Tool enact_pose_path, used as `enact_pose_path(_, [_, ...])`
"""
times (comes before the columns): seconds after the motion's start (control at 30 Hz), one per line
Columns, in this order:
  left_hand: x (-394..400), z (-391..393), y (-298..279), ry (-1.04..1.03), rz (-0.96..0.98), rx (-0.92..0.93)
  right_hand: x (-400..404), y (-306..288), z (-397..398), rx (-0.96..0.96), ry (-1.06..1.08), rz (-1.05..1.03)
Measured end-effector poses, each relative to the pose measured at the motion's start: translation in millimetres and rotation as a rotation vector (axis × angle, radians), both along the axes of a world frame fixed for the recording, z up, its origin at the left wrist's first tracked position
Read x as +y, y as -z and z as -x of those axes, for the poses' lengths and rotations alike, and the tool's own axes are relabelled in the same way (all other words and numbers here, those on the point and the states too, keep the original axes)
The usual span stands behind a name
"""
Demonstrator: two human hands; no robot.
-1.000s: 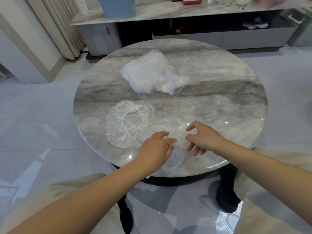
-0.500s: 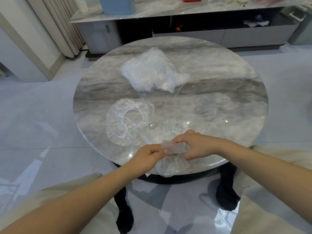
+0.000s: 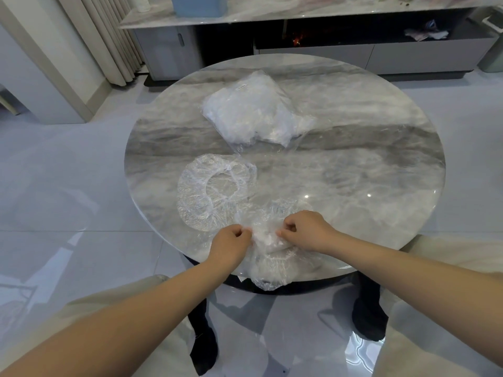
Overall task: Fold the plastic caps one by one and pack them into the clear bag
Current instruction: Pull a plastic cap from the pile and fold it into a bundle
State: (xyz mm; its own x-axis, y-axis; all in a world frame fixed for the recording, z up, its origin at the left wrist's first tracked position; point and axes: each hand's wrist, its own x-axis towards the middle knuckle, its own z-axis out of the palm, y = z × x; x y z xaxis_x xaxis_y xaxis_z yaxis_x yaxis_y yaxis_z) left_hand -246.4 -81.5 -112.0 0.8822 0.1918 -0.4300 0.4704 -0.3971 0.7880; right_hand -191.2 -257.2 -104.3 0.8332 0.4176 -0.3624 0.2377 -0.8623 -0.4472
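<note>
We see a round marble table (image 3: 353, 164) from above. Two bare arms reach in from the bottom.

The left hand (image 3: 231, 244) is near the front edge of the table. Its fingers are curled, and it pinches the left side of a crinkly plastic cap (image 3: 268, 240). The right hand (image 3: 304, 229) is just beside it. Its fingers are curled too, and it pinches the right side of the same cap. The cap is bunched up between the two hands. Its lower part lies on the table and hangs a little over the front edge.

A second plastic cap (image 3: 215, 191) lies flat and open on the table, to the left of the hands and a bit farther back. It looks like a ring with a hole in the middle. No hand touches it.

The clear bag (image 3: 253, 112) lies farther back, near the middle of the table. It is puffy and white inside, with see-through stuff packed in it. We cannot tell how many caps are in it. Its thin open end points toward the hands and lies flat on the table.

Behind the table stands a long low cabinet (image 3: 408, 55) with a marble top. A blue box (image 3: 200, 5) sits on it. A curtain (image 3: 109, 36) hangs at the left.
</note>
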Motion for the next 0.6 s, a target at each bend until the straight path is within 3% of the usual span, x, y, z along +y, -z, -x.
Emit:
enact_pose_path(0.23, [10, -4, 9, 0.085, -0.312, -0.121, 7, 9, -1, -0.098, -0.015, 0.065])
enact_pose_path(0.3, [11, -4, 8, 0.172, -0.531, -0.406, 9, 10, -2, -0.095, -0.010, 0.066])
enact_pose_path(0.4, [7, -7, 6, 0.484, -0.748, -0.821, 10, 12, -4, -0.102, 0.004, 0.061])
enact_pose_path(0.47, [3, -7, 8, 0.691, -0.793, -0.821, 9, 14, -4, -0.119, 0.016, 0.043])
enact_pose_path(0.53, [2, -3, 15, 0.822, -0.868, -0.703, 8, 15, -3, -0.162, 0.027, 0.036])
enact_pose_path(0.6, [3, 1, 22, 0.898, -0.942, -0.578, 7, 14, 1, -0.322, 0.019, 0.006])
